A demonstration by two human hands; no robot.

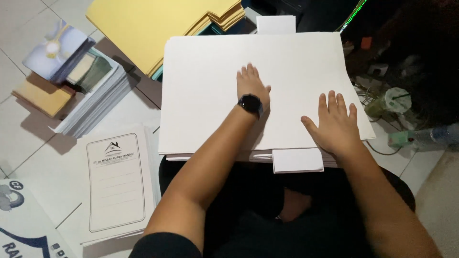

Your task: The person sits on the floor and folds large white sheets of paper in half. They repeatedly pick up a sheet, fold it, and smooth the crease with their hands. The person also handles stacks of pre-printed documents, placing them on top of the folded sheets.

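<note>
Both hands, left [252,85] & right [336,122], spread flat on white sheet [205,91]; long axis left-right.

A large sheet of card [210,95] lies atop a paper stack [215,156] at centre frame, with the left hand [252,85] flat on its middle and the right hand [335,123] flat near its lower right edge. Behind it, at upper centre, sits a pile of folders [158,24]; a small card [276,24] lies just right of that pile, and another small card [298,160] juts out below the stack. Left of the stack on the floor [19,143] lie a heap of booklets [91,95] at upper left and a stack of printed covers [117,181] at lower left, while a cup [393,100] stands at the right.
</note>
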